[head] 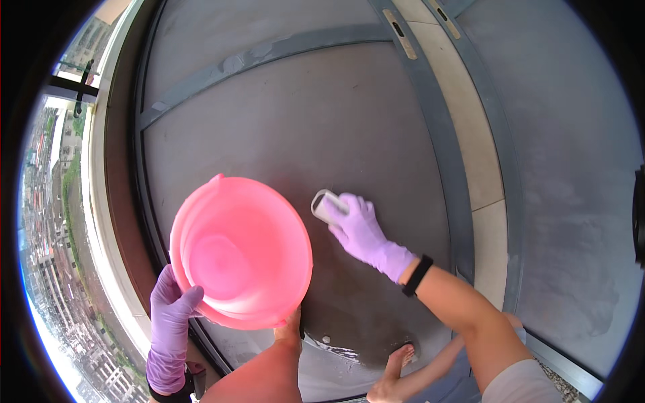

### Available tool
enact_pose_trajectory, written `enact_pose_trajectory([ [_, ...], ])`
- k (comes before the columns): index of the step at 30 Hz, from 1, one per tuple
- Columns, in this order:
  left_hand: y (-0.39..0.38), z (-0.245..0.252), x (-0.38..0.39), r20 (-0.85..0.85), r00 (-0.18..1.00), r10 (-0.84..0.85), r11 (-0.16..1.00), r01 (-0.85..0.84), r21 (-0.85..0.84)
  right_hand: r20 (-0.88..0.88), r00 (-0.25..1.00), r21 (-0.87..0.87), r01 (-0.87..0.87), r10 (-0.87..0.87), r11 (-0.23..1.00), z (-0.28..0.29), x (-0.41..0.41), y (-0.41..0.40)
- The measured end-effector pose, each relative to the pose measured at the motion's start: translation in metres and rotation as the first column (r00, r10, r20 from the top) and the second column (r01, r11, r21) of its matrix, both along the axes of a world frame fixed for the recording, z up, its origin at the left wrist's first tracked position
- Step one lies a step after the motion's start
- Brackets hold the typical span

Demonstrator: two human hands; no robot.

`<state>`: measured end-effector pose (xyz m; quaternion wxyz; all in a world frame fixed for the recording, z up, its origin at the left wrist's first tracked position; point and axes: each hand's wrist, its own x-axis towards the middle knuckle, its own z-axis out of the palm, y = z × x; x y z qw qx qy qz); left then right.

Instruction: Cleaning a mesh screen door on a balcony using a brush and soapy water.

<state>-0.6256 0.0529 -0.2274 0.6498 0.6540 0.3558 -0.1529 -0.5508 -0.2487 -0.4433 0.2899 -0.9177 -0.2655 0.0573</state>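
My left hand [171, 307], in a purple disposable glove, grips the near left rim of a pink plastic basin [272, 242], thumb over the edge. The basin's inside faces me, and small lips stick out from its rim. In my right hand [363, 231], gloved the same way, is a white hand-held scrubber [326, 205] with a looped end. It is held against or just over a grey framed panel [302, 126]; contact cannot be told. Part of the panel around the scrubber looks darker and wet. The basin hides some of the panel's left side.
Bare feet, one at the lower right [403, 355], are near a shiny puddle [337, 350]. A beige tiled strip [473, 131] separates this panel from a second grey panel [559, 176]. Metal lock plates [400, 34] sit on the frames. At left, a white ledge [95, 201] borders a high drop over buildings.
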Motion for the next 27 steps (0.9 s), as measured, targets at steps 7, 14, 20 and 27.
enact_pose_trajectory([
  [7,0.006,-0.002,0.003,-0.034,0.999,-0.033,0.999,0.035,0.033,0.385,0.508,-0.215,0.861,-0.770,0.461,-0.021,-0.066,-0.137],
  [14,0.005,-0.001,0.009,-0.016,0.998,-0.059,0.998,0.059,0.022,-0.079,0.811,-0.100,0.572,-0.580,0.814,-0.001,-0.078,0.047],
  [20,0.007,-0.006,-0.003,-0.033,0.999,0.020,1.000,-0.020,0.018,0.250,0.842,0.027,0.487,-0.477,0.873,-0.003,0.065,-0.028],
  [27,0.012,-0.007,-0.013,-0.050,0.996,0.069,0.998,-0.069,-0.008,0.324,0.900,-0.101,0.339,-0.292,0.935,-0.029,0.124,0.033],
])
